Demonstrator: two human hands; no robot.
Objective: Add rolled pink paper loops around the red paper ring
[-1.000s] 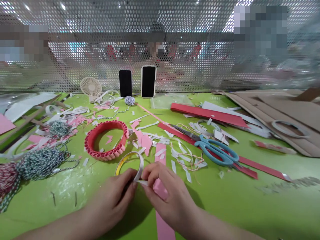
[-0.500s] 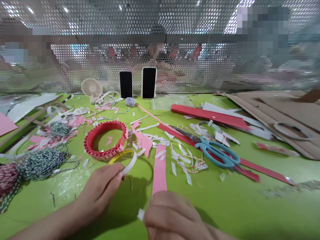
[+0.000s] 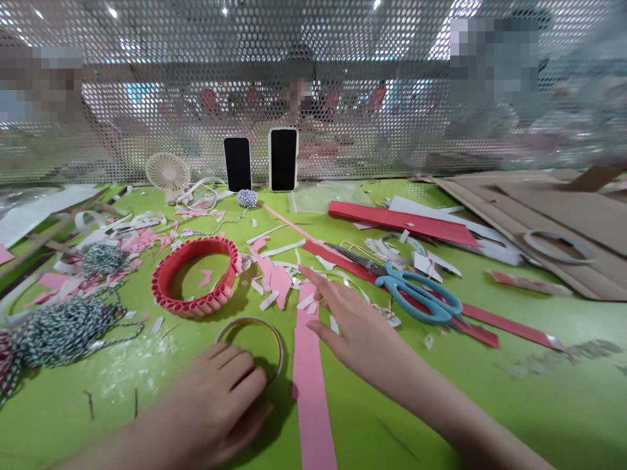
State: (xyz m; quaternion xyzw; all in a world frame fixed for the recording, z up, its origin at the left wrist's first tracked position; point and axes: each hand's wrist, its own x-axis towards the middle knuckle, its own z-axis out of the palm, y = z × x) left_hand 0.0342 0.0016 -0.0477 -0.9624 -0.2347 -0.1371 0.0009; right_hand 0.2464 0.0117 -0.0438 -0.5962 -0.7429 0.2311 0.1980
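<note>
Well to the left of the pink strip (image 3: 312, 398), a bundle of dark green and white cord (image 3: 68, 329) lies on the green table (image 3: 171, 365). Between the bundle and the strip sits a red ring (image 3: 196, 307), its outside lined with small rolled tubes and its opening facing up. Just left of the strip's nearer half, the left hand (image 3: 230, 388) is palm-down with bent fingers, at the near side of a tape roll (image 3: 281, 352); part of the roll is hidden behind the hand, so whether the fingers grip it cannot be told. The roll's visible arc reaches away from the hand, beside the strip without covering it. The pink strip itself lies flat, its long axis running away from the person and leaning slightly left at the far end, where white scraps (image 3: 307, 301) lie across it. Over the strip's far part and to its right, the right hand (image 3: 345, 320) is open and holds nothing visible, index finger stretched forward and left, thumb apart; contact with the scraps is unclear. Right of the strip, blue-handled scissors (image 3: 389, 277) point their blades far-left.
</note>
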